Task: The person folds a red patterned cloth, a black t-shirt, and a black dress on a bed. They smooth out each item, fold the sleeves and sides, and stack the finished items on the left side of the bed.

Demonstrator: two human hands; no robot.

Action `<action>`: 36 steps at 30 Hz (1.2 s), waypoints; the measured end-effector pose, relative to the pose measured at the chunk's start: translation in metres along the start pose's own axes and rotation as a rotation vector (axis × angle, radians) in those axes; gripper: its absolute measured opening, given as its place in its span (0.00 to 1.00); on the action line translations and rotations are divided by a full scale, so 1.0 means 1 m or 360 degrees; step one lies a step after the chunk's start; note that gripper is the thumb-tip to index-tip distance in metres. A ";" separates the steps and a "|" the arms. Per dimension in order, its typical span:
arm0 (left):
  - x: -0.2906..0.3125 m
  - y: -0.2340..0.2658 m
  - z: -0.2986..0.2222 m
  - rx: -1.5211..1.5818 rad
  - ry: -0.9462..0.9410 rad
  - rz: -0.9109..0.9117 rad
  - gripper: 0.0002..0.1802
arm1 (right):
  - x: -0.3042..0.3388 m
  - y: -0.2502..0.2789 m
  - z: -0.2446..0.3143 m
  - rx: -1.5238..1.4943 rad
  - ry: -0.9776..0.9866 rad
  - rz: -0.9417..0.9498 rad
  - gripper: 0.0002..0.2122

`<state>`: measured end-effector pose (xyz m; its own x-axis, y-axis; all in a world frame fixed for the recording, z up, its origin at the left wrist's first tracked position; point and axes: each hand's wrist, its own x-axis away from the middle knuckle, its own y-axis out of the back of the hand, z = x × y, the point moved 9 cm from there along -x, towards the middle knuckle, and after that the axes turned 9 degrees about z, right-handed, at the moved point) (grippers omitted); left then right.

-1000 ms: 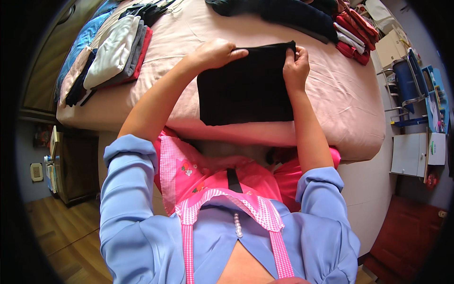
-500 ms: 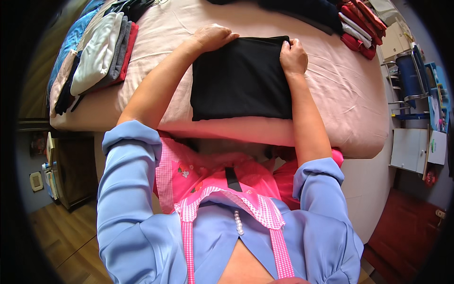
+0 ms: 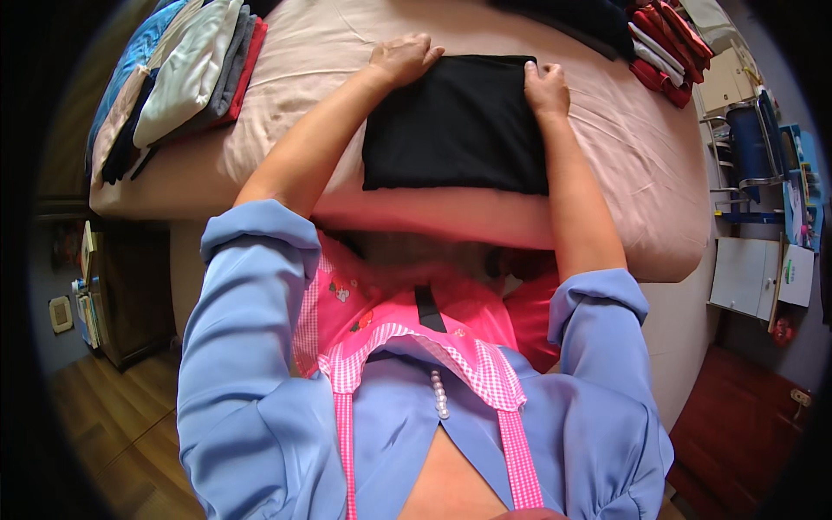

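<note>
A folded black garment point(image 3: 455, 130) lies near the front edge of the bed, roughly rectangular; its exact kind cannot be made out. My left hand point(image 3: 405, 60) is closed at its far left corner, the thumb pointing toward the cloth's back edge. At the far right corner, my right hand point(image 3: 547, 90) grips the fabric with the thumb on top and the fingers curled. Both forearms reach forward along the garment's two sides.
The bed point(image 3: 641, 165) has a pale pink sheet. Folded clothes point(image 3: 191, 74) in white, grey and red lie at the left. A red and white clothes stack point(image 3: 663, 56) sits at the far right, beside dark cloth point(image 3: 572, 22). A white cabinet point(image 3: 744, 276) stands right of the bed.
The black garment has shifted slightly away from me and to the right, and its near edge is farther from the bed's front. Both hands have moved along with its far corners.
</note>
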<state>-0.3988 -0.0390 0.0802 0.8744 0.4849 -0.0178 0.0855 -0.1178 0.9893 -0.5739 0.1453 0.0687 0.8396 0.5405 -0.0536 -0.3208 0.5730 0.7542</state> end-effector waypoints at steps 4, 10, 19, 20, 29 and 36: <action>0.051 0.043 -0.021 -0.0037 -0.0395 -0.0629 0.24 | 0.042 0.030 0.037 0.0231 0.0640 -0.0249 0.27; 0.134 -0.002 -0.061 -0.0047 -0.0884 -0.0123 0.33 | 0.133 -0.039 0.079 0.0892 0.1368 0.0298 0.26; 0.165 -0.009 0.021 -0.0118 -0.0525 0.0005 0.28 | 0.067 0.017 -0.014 0.0622 0.0994 0.0330 0.21; 0.175 -0.006 0.023 -0.0137 -0.0588 -0.0054 0.29 | 0.081 0.024 -0.016 0.0692 0.1158 0.0302 0.21; 0.172 -0.007 -0.030 -0.0225 -0.1045 0.0029 0.39 | 0.146 0.022 0.025 0.1123 0.1832 0.0706 0.39; 0.179 -0.007 -0.026 0.0109 -0.0954 0.0091 0.41 | 0.148 0.028 -0.001 0.0820 0.1632 0.0681 0.40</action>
<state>-0.2555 0.0712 0.0734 0.9935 -0.0943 -0.0629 0.0436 -0.1946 0.9799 -0.4590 0.2423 0.0807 -0.0996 0.9936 -0.0527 -0.0797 0.0448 0.9958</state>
